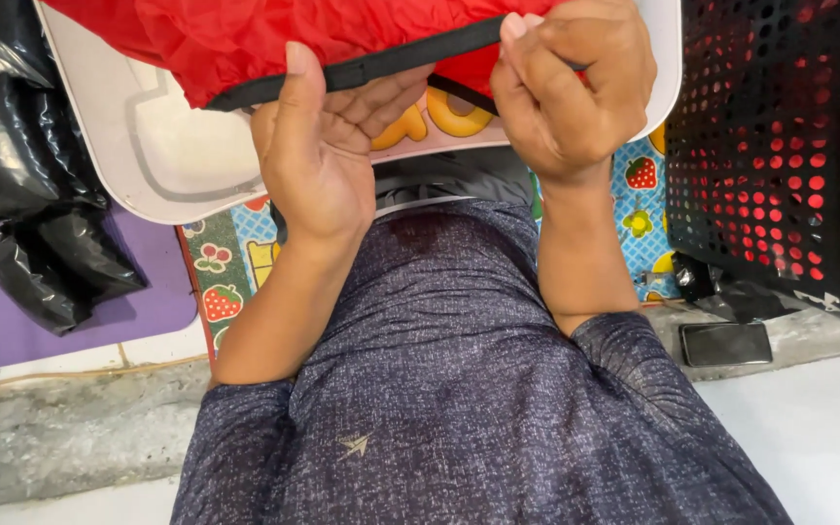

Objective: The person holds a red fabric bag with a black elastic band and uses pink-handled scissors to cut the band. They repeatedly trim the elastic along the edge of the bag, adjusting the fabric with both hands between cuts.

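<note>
Both hands pinch the black fabric trim (362, 68) edging the crumpled red cloth (245, 34), left hand (318, 160) and right hand (571, 83) clenched on it above a white plastic tray (167, 156), the work apparently midway.

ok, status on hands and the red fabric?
Left hand and right hand both pinch the black strap edging the red fabric. Fabric lies on the white tray. Black perforated basket close right, not touching.
</note>
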